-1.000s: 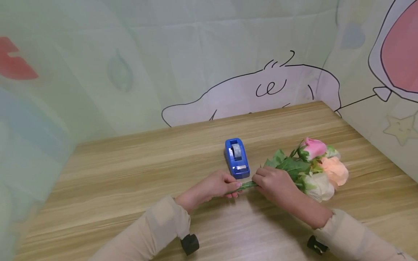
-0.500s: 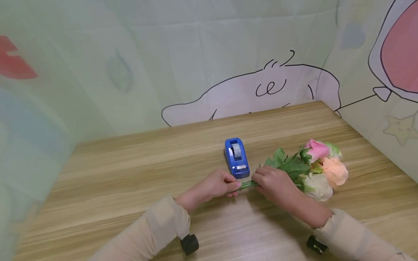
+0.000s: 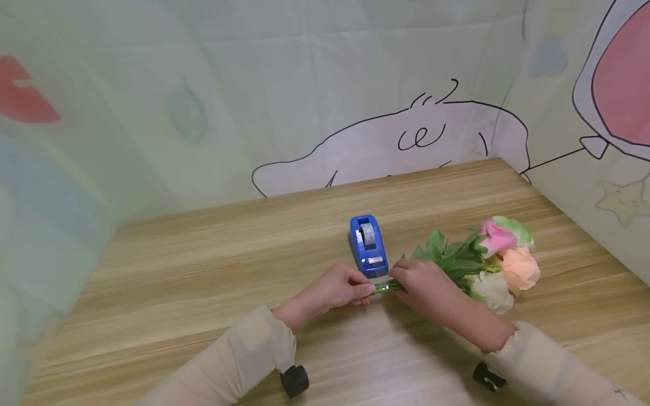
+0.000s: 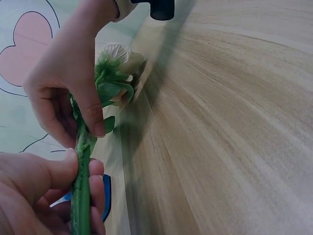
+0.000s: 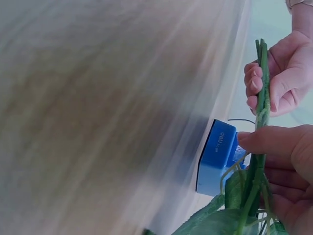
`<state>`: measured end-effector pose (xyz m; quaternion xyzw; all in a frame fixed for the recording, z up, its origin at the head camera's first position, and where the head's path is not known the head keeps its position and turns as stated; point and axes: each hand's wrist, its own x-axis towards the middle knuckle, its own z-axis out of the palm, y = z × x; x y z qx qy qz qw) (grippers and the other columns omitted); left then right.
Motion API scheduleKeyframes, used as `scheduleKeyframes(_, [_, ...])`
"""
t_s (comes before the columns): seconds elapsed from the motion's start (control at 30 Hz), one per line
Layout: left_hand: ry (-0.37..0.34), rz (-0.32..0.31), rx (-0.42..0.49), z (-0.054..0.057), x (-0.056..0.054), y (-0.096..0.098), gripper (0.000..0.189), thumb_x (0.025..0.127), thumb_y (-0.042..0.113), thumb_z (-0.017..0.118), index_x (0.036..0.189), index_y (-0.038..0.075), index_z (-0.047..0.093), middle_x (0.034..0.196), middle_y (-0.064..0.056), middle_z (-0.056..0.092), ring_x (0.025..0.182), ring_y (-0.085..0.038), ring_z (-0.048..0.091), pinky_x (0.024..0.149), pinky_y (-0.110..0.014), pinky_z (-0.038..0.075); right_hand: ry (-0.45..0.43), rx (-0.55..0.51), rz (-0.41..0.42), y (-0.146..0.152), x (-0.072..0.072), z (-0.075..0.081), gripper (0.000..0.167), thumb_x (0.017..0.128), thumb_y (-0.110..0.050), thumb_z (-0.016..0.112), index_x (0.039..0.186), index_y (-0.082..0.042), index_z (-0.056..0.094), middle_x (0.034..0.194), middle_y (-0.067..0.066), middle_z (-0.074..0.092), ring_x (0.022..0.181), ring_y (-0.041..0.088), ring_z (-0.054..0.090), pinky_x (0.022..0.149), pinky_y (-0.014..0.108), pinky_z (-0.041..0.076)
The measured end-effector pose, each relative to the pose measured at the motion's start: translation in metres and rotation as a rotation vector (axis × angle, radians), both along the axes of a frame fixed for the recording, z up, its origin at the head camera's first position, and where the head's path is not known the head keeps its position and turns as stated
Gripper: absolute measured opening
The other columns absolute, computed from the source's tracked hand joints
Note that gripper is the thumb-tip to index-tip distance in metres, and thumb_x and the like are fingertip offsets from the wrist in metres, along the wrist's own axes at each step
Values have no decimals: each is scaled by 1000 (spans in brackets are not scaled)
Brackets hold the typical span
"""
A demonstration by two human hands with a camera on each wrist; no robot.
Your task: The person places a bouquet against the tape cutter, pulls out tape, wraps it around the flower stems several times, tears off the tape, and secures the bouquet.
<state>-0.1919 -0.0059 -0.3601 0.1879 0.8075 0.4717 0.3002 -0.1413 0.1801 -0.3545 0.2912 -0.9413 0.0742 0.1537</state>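
Note:
A bunch of roses (image 3: 520, 269) in pink, peach and cream lies across both hands, blooms to the right and green stems (image 3: 387, 286) to the left. My left hand (image 3: 341, 286) pinches the lower stems between thumb and fingers. Closer to the leaves, my right hand (image 3: 433, 290) grips the same stems from above, its thumb along them in the right wrist view. Between the hands, a shiny clear band of tape (image 5: 262, 117) shows around the stems. Just behind the stems stands a blue tape dispenser (image 3: 368, 246) with a roll in it.
The wooden table (image 3: 213, 270) runs back to a pale printed cloth wall (image 3: 244, 101) with cartoon drawings. A black cylindrical piece (image 3: 294, 381) hangs below the left cuff, and another black piece (image 3: 489, 376) sits below the right one.
The bunch has turned about its stems: the pink rose has shifted right and the greenish bloom shows more. My right hand has moved slightly left, and the shine on the stems is clearer.

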Motion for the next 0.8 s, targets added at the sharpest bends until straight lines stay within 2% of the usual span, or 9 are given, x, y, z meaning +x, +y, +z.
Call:
scheduleKeyframes(0.2, [9,5,10,1,1,-1,12,88,4,62,88,-6,70,68,-7,65,58,-9,51,54,-20,43,-75,29,-36,-3,-1,5,20,66,-7,81,80,-4,67,75,3,62,65,16,60,59,28,50])
scheduleKeyframes(0.4, [7,29,19,-1,1,0,11,87,5,63,88,-4,71,70,-6,65,60,-10,53,56,-22,45,-120,67,-51,-6,-2,10,14,70,-7,76,75,-4,64,71,3,59,62,16,56,57,30,48])
scheduleKeyframes(0.57, [23,46,22,-2,2,0,10,86,5,65,87,-3,71,70,-5,64,60,-10,52,55,-22,44,-114,101,-46,-7,-2,12,10,70,-2,72,71,-5,62,69,3,58,60,16,54,55,29,46])
scheduleKeyframes(0.8, [54,52,10,-2,1,0,9,85,6,67,88,-1,72,71,-5,63,63,-11,50,55,-21,42,-89,102,-61,-6,-1,11,10,71,0,73,73,-6,65,68,2,59,60,15,55,54,28,47])
